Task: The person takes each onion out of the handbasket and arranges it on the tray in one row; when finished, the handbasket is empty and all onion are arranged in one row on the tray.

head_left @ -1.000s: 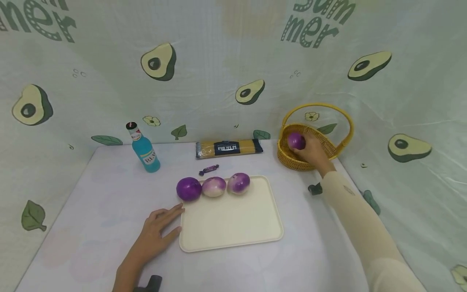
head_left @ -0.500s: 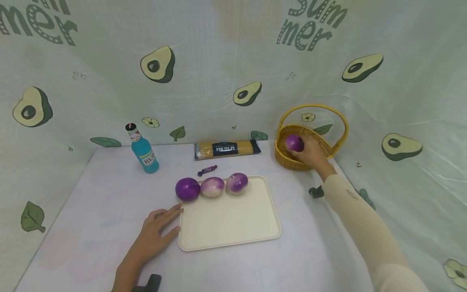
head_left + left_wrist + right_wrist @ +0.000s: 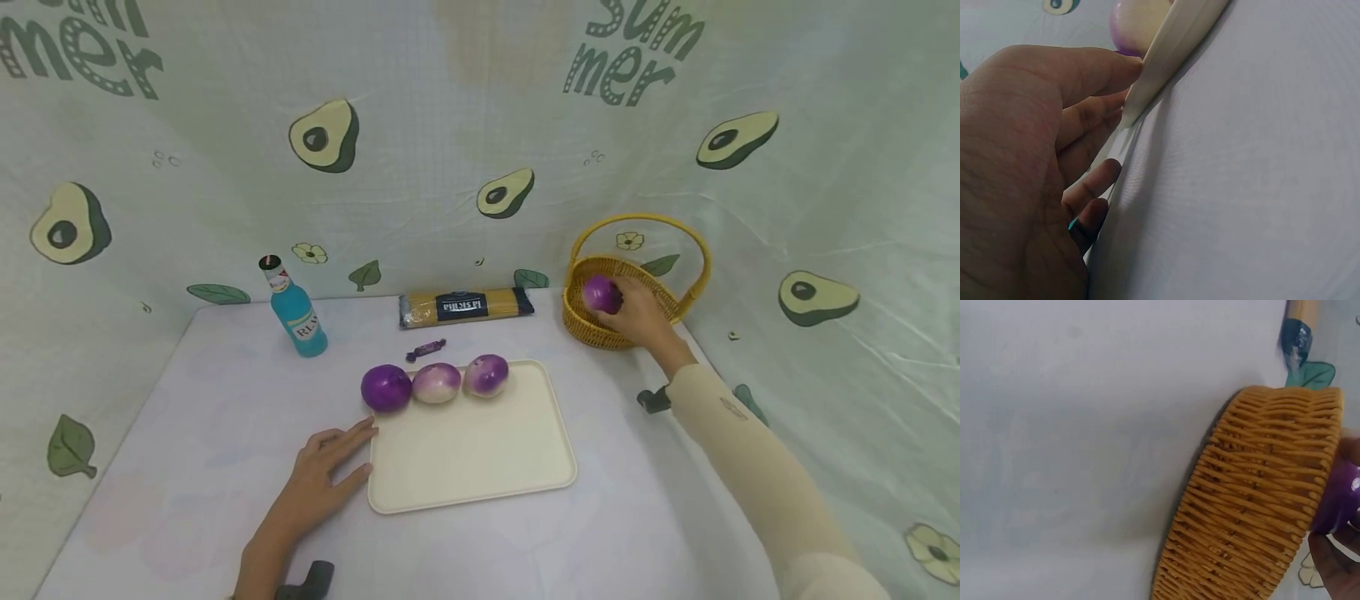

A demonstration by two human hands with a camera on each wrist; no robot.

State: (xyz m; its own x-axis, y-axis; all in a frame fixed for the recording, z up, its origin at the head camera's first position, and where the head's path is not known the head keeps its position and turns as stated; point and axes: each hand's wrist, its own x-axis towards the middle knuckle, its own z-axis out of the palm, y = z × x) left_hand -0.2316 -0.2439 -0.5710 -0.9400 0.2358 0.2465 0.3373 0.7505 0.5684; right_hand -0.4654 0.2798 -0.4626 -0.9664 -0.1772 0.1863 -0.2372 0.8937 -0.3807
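Observation:
Inside the wicker basket (image 3: 594,332) at the back right, my right hand (image 3: 642,313) grips a round purple onion (image 3: 600,294). The right wrist view shows part of this onion (image 3: 1339,495) behind the basket's woven side (image 3: 1247,500), with fingers around it. My left hand (image 3: 321,475) lies at the left edge of a cream tray (image 3: 480,468), its fingers fairly straight and touching the rim (image 3: 1163,59). Along the tray's far side sit a dark purple onion (image 3: 386,388) and two purple-and-white onions, one in the middle (image 3: 437,383) and one to the right (image 3: 487,376).
A blue bottle (image 3: 300,317) stands at the back left. A pasta packet (image 3: 465,307) lies along the back by the hanging printed cloth (image 3: 420,125), with a small purple wrapped candy (image 3: 426,350) in front. The basket's tall handle (image 3: 645,218) arches over its opening.
The view has shifted slightly. My right hand stays over the basket's inside with the onion in its grip, and my left hand keeps its place at the tray's edge.

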